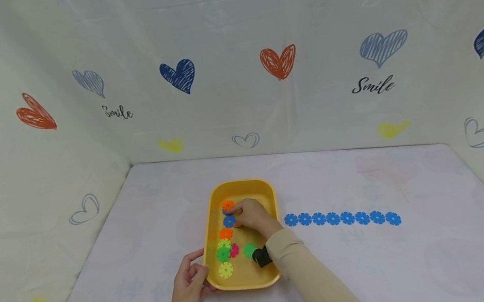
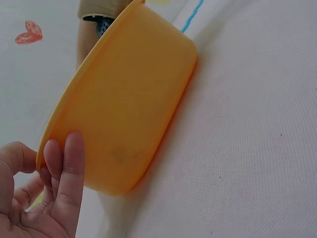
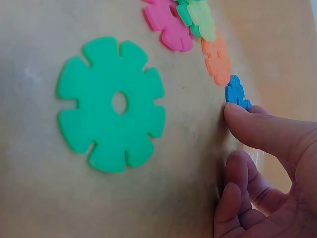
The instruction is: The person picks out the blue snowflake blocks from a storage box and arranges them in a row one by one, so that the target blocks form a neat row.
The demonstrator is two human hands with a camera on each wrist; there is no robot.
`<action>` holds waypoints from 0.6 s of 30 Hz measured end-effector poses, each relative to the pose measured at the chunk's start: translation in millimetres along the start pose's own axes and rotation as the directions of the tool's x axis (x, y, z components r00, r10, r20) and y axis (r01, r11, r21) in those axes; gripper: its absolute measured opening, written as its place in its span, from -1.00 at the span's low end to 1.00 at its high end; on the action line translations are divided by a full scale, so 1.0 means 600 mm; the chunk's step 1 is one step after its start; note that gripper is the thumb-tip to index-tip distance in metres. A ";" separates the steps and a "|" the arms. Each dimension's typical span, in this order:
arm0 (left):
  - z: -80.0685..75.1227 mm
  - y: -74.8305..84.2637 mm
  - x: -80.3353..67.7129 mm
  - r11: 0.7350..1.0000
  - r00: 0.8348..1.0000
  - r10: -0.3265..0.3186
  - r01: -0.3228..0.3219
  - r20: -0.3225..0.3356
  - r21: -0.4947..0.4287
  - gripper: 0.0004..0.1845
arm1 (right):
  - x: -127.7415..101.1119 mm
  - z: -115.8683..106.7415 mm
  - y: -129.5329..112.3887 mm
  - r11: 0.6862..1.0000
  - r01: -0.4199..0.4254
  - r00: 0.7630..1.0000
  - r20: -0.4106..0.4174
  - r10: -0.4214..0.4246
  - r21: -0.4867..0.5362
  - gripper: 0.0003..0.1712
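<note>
A yellow plastic tray (image 1: 255, 191) stands on the table with several notched, flower-shaped plastic discs in it. My left hand (image 1: 189, 279) grips its near left corner, thumb over the rim and fingers against the outer wall (image 2: 119, 109). Inside the tray, my right hand (image 1: 251, 215) pinches a blue disc (image 3: 235, 90) between thumb and index finger; its other fingers are curled. Another bit of blue shows by the index fingertip, below an orange disc (image 1: 228, 204). Nearer me are a second orange disc (image 1: 225, 234), a pink disc (image 3: 168, 25), a green disc (image 3: 99, 109) and yellow discs (image 1: 226, 270).
To the right of the tray, several blue discs (image 1: 347, 217) lie flat in a straight row across the white table cover (image 1: 427, 259). Behind the table hangs a pale sheet (image 1: 223, 28) printed with hearts and words. A black wrist device (image 1: 261, 256) overlaps the tray's right side.
</note>
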State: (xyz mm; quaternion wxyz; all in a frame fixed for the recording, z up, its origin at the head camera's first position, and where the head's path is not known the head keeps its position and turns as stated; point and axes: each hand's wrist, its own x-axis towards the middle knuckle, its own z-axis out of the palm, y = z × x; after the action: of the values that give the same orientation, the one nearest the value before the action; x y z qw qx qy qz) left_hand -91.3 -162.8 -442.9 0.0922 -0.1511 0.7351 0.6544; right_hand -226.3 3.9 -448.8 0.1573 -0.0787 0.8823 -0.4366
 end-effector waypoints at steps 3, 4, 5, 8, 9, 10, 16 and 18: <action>0.000 0.000 0.000 1.000 1.000 0.003 -0.003 0.002 -0.001 -0.56 | -0.001 -0.001 -0.002 1.000 0.002 1.000 0.005 -0.002 0.004 -0.61; 0.000 0.000 0.000 1.000 1.000 0.004 -0.004 0.003 -0.002 -0.56 | -0.002 -0.001 -0.002 1.000 0.001 1.000 0.006 -0.001 0.004 -0.61; 0.000 0.000 0.000 1.000 1.000 0.005 -0.005 0.003 0.000 -0.56 | -0.003 -0.002 -0.002 1.000 0.003 1.000 0.006 -0.003 0.001 -0.61; 0.000 -0.001 0.000 1.000 1.000 0.005 -0.005 0.003 0.007 -0.56 | -0.003 -0.002 -0.002 1.000 0.008 1.000 0.014 -0.008 -0.005 -0.60; 0.000 -0.001 0.000 1.000 1.000 0.004 -0.004 0.002 0.009 -0.56 | -0.003 -0.002 -0.002 1.000 0.013 1.000 0.019 -0.012 -0.010 -0.60; 0.000 -0.001 0.001 1.000 1.000 0.003 -0.003 0.001 0.010 -0.56 | -0.003 -0.002 -0.001 1.000 0.018 1.000 0.026 -0.018 -0.013 -0.59; 0.000 0.000 0.000 1.000 1.000 -0.003 0.003 -0.002 0.006 -0.56 | -0.003 -0.002 -0.001 0.998 0.048 0.997 0.069 -0.046 -0.031 -0.54; 0.000 0.000 0.000 1.000 1.000 -0.003 0.003 -0.002 0.003 -0.56 | -0.003 -0.002 -0.002 0.998 0.055 0.995 0.080 -0.052 -0.037 -0.54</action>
State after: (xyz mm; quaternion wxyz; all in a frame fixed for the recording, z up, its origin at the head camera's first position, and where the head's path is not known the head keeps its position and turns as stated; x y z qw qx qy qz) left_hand -91.2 -163.1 -443.1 0.0926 -0.1528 0.7361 0.6529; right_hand -225.2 4.9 -446.7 0.1790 -0.1225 0.8814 -0.4196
